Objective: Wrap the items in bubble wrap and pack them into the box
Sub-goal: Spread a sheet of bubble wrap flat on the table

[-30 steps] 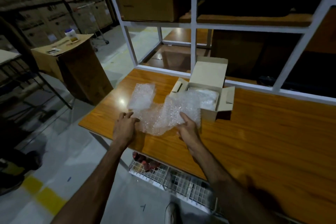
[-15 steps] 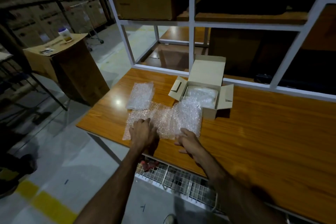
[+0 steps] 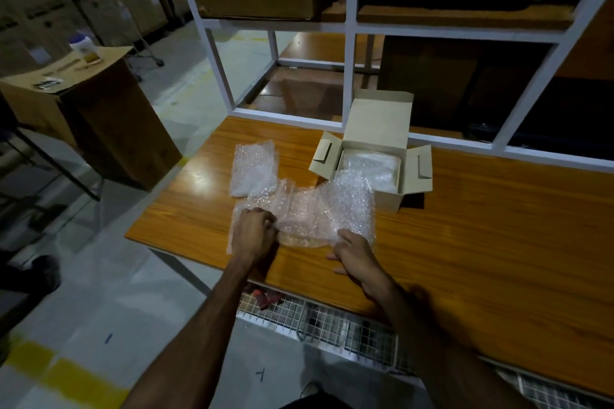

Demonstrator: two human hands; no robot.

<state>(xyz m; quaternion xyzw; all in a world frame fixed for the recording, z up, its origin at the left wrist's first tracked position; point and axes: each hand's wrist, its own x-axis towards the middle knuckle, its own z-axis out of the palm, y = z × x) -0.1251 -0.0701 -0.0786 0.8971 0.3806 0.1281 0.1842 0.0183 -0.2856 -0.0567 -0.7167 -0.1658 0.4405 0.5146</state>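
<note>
Both hands are down on a loose sheet of bubble wrap [image 3: 309,209] at the near edge of the wooden table [image 3: 481,242]. Left hand [image 3: 254,234] is curled into a near fist with its fingers bunched on the sheet's left part, gripping the plastic. Right hand [image 3: 354,252] lies flatter at the sheet's near right corner, fingers fairly straight and pressing or lifting the edge; the dim light makes it hard to say whether the thumb pinches anything. Something pale amber seems to show through the wrap between the two hands, possibly the item being rolled, but I cannot be sure.

Just beyond the left hand, touching the sheet's far left corner, lies a second wrapped bundle [image 3: 254,168]. Beyond the right hand stands the small cardboard box [image 3: 382,133], flaps open, with a wrapped piece [image 3: 372,166] already inside. The sheet's far right corner rises against the box front.

Risks, as I judge them: the sheet sits close to the table's near edge, so a pull toward the body could drag it and whatever it covers off onto the floor. Uneven tension between a gripping hand and a flat one could let the wrap spring open. The raised corner could also snag the near box flap and shift the light box.
</note>
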